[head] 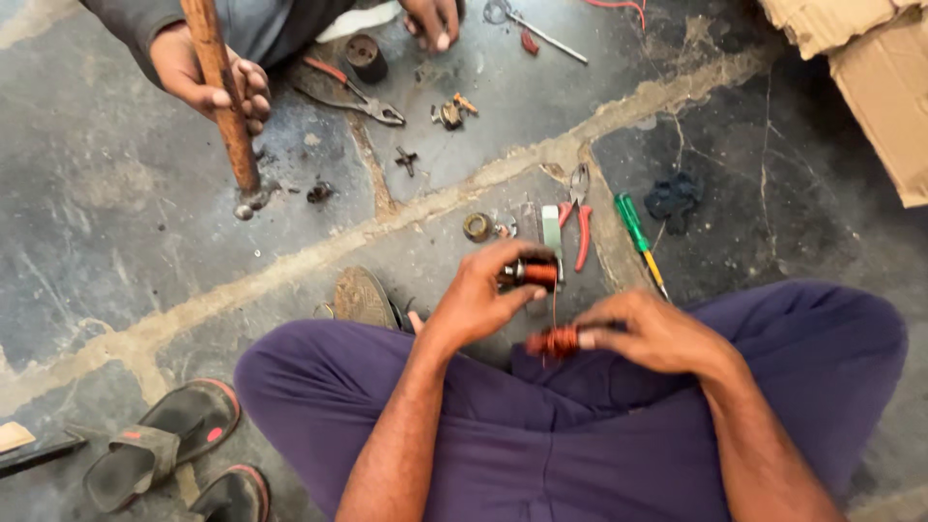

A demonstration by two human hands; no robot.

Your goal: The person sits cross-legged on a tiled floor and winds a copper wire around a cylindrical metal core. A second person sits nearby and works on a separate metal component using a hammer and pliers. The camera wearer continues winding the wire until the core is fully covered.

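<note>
left hand: grip closed on a copper-wound armature, centre frame
right hand: grip pinching a copper wire coil

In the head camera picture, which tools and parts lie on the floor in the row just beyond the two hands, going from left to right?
brass ring → white strip → red-handled pliers → green-handled screwdriver → dark cloth

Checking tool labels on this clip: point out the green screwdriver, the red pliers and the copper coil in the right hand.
Green screwdriver [632, 221], head view, on its handle.
Red pliers [583, 237], head view, on one red handle.
Copper coil [556, 340], head view, on its windings.
</note>
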